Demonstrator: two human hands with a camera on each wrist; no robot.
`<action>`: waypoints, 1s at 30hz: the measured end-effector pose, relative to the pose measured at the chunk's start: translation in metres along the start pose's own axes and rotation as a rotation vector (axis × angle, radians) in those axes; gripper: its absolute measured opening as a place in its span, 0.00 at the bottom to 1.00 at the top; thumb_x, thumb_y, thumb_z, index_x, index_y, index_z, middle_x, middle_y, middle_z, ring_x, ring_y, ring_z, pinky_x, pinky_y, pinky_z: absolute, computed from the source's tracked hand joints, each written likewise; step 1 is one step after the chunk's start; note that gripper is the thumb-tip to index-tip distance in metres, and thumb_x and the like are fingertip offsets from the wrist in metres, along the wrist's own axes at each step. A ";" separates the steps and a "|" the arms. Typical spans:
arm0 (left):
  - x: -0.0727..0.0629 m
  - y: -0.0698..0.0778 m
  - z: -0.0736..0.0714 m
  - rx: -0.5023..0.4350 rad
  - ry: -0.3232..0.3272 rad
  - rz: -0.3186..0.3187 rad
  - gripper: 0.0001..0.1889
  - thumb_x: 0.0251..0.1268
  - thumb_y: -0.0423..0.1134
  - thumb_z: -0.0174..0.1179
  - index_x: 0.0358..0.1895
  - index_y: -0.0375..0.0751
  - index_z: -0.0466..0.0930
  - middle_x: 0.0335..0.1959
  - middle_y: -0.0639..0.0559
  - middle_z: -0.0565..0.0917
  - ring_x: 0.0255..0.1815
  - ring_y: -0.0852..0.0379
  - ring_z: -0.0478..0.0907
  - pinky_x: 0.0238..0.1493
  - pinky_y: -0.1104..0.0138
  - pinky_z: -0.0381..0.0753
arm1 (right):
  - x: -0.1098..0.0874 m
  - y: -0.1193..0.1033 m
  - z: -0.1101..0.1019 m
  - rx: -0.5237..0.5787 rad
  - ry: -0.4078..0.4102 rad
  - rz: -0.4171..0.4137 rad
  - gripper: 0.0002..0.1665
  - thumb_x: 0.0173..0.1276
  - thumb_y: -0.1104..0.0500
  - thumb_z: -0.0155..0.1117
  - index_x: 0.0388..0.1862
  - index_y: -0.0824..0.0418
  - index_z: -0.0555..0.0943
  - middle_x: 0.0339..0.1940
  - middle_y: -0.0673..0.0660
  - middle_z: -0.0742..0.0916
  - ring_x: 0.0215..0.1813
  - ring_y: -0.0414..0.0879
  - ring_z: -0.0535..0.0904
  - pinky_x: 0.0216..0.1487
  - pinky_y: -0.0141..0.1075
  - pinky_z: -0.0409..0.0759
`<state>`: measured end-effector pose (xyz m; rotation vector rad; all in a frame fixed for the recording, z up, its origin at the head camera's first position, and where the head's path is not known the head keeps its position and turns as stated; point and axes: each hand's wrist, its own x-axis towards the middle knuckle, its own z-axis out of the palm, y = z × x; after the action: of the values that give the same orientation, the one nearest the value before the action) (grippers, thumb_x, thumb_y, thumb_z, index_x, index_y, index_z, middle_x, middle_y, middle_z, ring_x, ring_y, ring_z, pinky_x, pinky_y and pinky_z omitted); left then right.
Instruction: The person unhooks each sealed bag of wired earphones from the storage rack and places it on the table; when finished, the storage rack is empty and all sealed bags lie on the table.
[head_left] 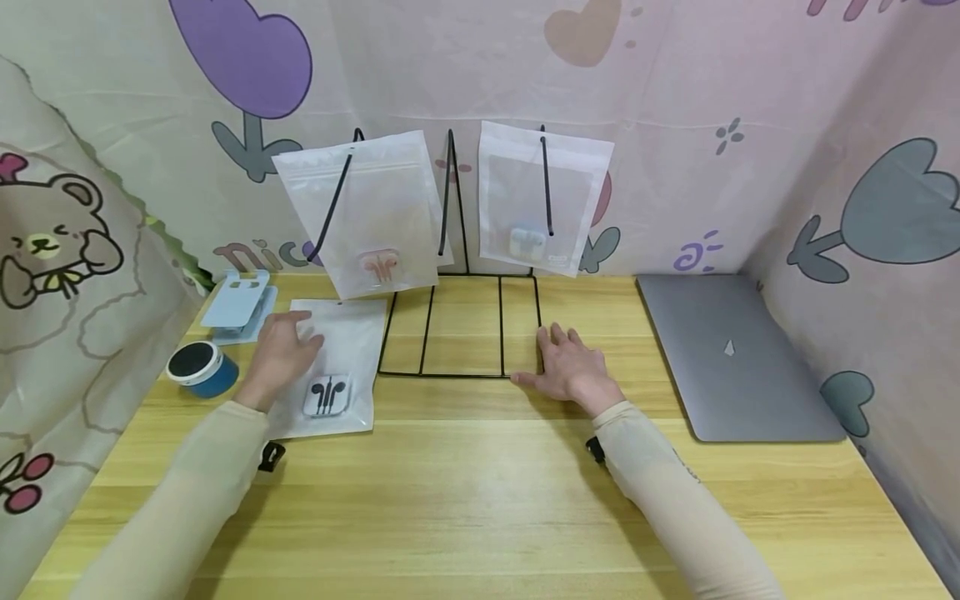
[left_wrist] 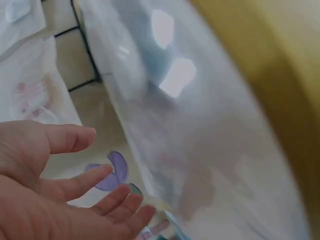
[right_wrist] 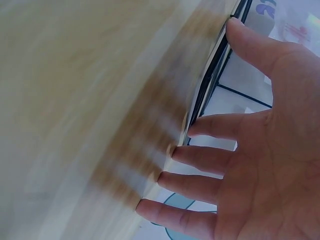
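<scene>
A clear-fronted zip bag (head_left: 352,333) lies flat on the table with boxed dark earphones (head_left: 327,395) in it. My left hand (head_left: 282,354) hovers at the bag's left part, thumb and fingers apart, pinching nothing; in the left wrist view the same hand (left_wrist: 85,190) has a gap from the glossy bag (left_wrist: 165,130). My right hand (head_left: 566,367) is spread at the front right corner of a black wire rack (head_left: 457,376). In the right wrist view, fingertips of that hand (right_wrist: 260,145) touch the tabletop and the thumb lies against the rack's wire.
Bags with pink earphones (head_left: 381,265) and a white case (head_left: 527,243) hang on the rack's hooks. Left of the flat bag stand a blue jar (head_left: 212,379) with a dark top and a light blue stand (head_left: 236,304). At right lies a grey laptop (head_left: 738,358).
</scene>
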<state>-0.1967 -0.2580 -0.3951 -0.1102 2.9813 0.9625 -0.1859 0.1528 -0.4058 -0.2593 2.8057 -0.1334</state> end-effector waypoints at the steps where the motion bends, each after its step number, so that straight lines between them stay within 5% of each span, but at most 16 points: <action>1: 0.001 0.004 0.001 -0.023 0.020 0.013 0.28 0.71 0.34 0.54 0.69 0.20 0.61 0.66 0.22 0.61 0.67 0.28 0.57 0.64 0.38 0.59 | 0.000 0.000 0.000 -0.001 0.001 0.000 0.59 0.65 0.23 0.50 0.81 0.57 0.50 0.80 0.61 0.53 0.77 0.63 0.50 0.62 0.64 0.66; 10: 0.009 0.034 -0.003 -0.195 0.165 0.014 0.35 0.69 0.45 0.63 0.71 0.31 0.61 0.67 0.33 0.69 0.65 0.36 0.68 0.63 0.45 0.69 | 0.001 0.000 0.001 -0.007 0.005 0.002 0.59 0.65 0.23 0.50 0.81 0.57 0.50 0.80 0.62 0.54 0.77 0.63 0.50 0.61 0.64 0.67; 18: 0.014 0.040 -0.002 -0.302 0.237 0.045 0.29 0.70 0.49 0.61 0.66 0.35 0.69 0.57 0.39 0.79 0.58 0.45 0.76 0.55 0.55 0.77 | 0.000 0.000 0.001 -0.012 0.000 0.002 0.59 0.64 0.22 0.50 0.81 0.57 0.50 0.80 0.61 0.53 0.77 0.63 0.50 0.61 0.65 0.67; 30: 0.018 0.048 0.001 -0.313 0.276 0.075 0.20 0.69 0.49 0.62 0.55 0.37 0.79 0.48 0.44 0.83 0.47 0.53 0.78 0.42 0.70 0.75 | 0.001 0.000 0.001 -0.010 -0.004 0.001 0.59 0.65 0.22 0.49 0.81 0.57 0.50 0.80 0.61 0.53 0.77 0.63 0.49 0.61 0.65 0.67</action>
<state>-0.2180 -0.2199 -0.3690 -0.1441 3.0638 1.5365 -0.1860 0.1522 -0.4071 -0.2601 2.8032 -0.1182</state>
